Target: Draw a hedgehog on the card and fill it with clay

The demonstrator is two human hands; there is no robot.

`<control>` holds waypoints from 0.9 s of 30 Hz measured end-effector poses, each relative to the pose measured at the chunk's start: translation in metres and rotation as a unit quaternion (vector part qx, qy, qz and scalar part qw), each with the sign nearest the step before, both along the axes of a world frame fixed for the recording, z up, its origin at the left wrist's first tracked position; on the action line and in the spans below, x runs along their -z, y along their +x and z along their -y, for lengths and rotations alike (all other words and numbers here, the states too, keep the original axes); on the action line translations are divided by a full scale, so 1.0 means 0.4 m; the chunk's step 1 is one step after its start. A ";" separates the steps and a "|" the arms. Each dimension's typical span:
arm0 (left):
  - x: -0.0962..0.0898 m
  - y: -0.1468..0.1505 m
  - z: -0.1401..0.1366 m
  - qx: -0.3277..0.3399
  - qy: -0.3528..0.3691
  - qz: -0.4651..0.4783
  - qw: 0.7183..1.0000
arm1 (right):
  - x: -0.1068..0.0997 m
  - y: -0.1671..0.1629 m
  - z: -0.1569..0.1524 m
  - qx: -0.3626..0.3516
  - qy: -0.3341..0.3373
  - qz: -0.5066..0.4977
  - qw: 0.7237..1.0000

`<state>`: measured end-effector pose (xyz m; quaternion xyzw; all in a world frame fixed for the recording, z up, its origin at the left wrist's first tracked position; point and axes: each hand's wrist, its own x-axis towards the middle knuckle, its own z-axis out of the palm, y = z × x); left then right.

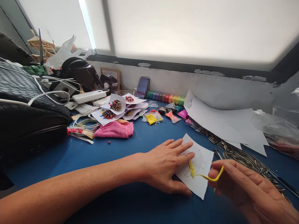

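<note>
A small white sheet of paper (201, 186) with a pencil drawing of a scribbled oval lies on the blue table. My left hand (165, 166) rests flat across its left part, fingers spread, covering some of the drawing. Near those fingertips, a flattened bit of yellow clay (192, 169) sticks to the drawing. Right of the sheet, my right hand (247, 189) pinches a thin strip of yellow modelling clay (216, 179). The strip bends and tapers to a fine point towards the clay on the paper; whether the two are joined I cannot tell.
Sunflower seeds (247, 158), pens and large white sheets (219, 121) lie on the right. Behind are clay packets (151, 119) and a row of coloured clay (167, 98). Decorated paper cards (109, 113), a pink cloth (114, 129) and a black bag (30, 124) occupy the left.
</note>
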<state>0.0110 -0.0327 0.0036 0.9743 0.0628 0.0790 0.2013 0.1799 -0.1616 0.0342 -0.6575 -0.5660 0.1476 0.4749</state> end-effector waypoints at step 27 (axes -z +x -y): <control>-0.033 0.028 0.003 -0.167 -0.357 0.143 0.908 | 0.013 0.054 0.028 0.003 -0.029 -0.293 0.956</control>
